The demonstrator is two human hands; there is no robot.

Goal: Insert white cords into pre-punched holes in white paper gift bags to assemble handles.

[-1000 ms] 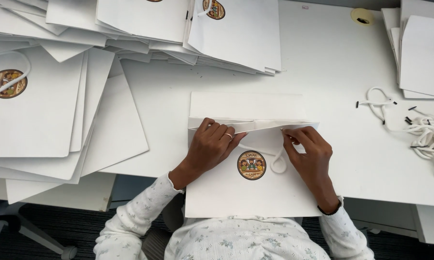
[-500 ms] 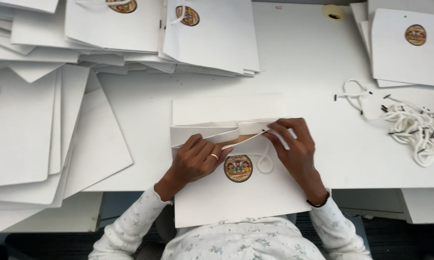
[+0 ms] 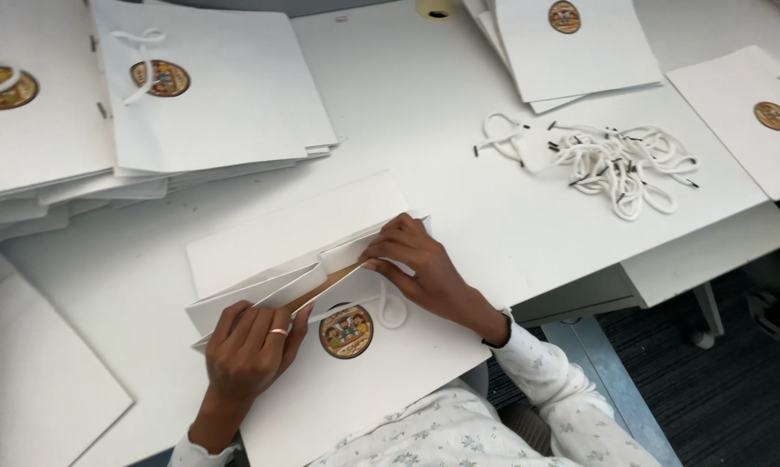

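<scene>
Nearest the camera, a white paper gift bag [image 3: 355,380] lies flat on the white bench [image 3: 425,147], its round picture sticker [image 3: 346,331] facing up and a white cord handle [image 3: 393,307] looped just beside the sticker. The left hand [image 3: 250,350], a ring on one finger, has its fingers pinched on the bag's folded top edge at the near-left end. The right hand [image 3: 414,262] grips the same edge further along, fingertips closed on the paper where a brown inner strip [image 3: 321,287] shows in the mouth of the bag. Beyond the hands, to the right, a loose pile of white cords [image 3: 610,156] with dark tips rests on the bench. To the far left a stack of finished bags [image 3: 208,95] is fanned out; more bags [image 3: 580,47] lie at the far right, near a tape roll [image 3: 435,9].
</scene>
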